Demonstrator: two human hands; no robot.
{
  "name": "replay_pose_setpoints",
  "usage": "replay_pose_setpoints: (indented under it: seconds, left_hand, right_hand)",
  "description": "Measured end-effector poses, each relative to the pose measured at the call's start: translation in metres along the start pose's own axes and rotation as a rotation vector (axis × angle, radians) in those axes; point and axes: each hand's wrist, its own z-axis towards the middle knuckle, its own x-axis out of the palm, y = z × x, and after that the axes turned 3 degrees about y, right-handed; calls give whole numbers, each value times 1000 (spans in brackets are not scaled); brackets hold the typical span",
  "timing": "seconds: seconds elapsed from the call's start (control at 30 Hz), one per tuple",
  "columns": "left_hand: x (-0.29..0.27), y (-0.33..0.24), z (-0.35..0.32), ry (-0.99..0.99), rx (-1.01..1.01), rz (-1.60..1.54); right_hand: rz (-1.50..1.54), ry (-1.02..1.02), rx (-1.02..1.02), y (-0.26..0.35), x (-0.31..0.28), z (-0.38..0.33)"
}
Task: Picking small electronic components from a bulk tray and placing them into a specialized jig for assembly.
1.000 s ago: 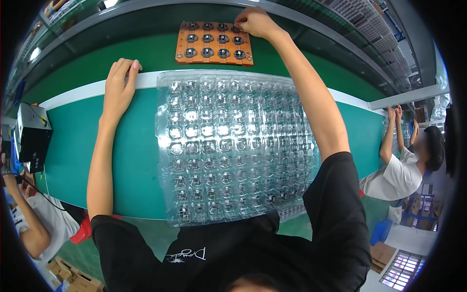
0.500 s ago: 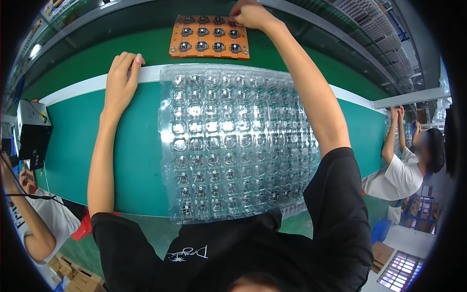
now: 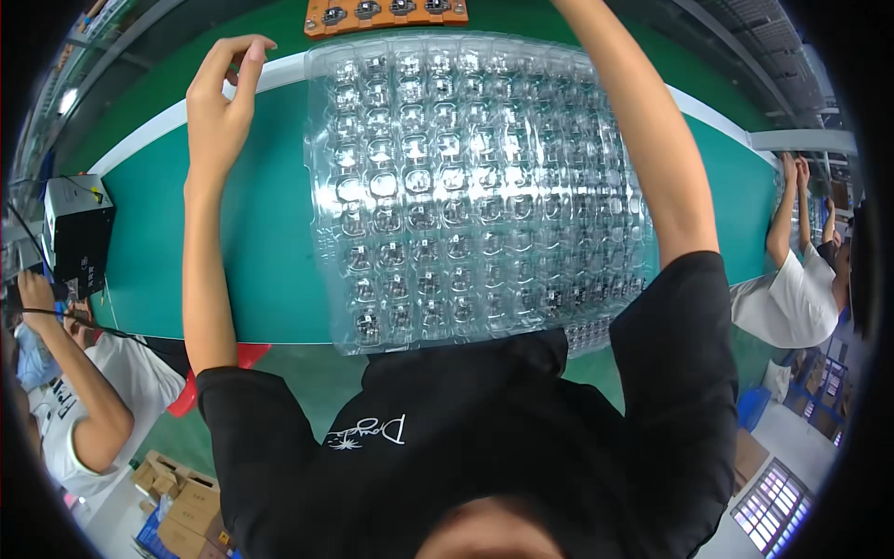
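Note:
My left hand [image 3: 223, 93] is raised near the white rail at the bench's far edge, to the left of the clear tray. It holds nothing; thumb and forefinger stand apart. My right forearm [image 3: 647, 121] reaches over the tray's right side, and its hand is beyond the upper edge of the picture. The clear plastic tray [image 3: 319, 196] is large, with rows of moulded pockets, many holding small dark and metallic parts. Beyond the rail lies an orange fixture plate [image 3: 322, 30] with round dark parts set in it; only its near part shows.
The green bench top [image 3: 270, 233] carries a black-and-white box [image 3: 82, 238] at its left end. Co-workers in white shirts sit at the left [image 3: 102, 401] and right [image 3: 792, 289]. A white rail [image 3: 284, 70] runs along the far edge. Cartons [image 3: 191, 512] stand at lower left.
The view has tilted, so the fixture and tray sit higher in the picture. My right hand, earlier at the fixture's far right corner, has left the picture. My left fingers have spread slightly.

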Motion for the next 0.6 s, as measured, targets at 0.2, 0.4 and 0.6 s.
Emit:
replay_pose_setpoints:
  seconds: [0.2,0.4,0.6]
  left_hand:
    - [-4,-3,-12,105,-90,16]
    - [25,3,-13,206,-86,14]
    - [24,-3,-11,183,-185,-13]
  right_hand:
    - [-120,-73,16,-51,-82,-70]
    - [-281,-130,554,-211,-49,-218]
    - [-360,-395,458,-175,-49,-234]
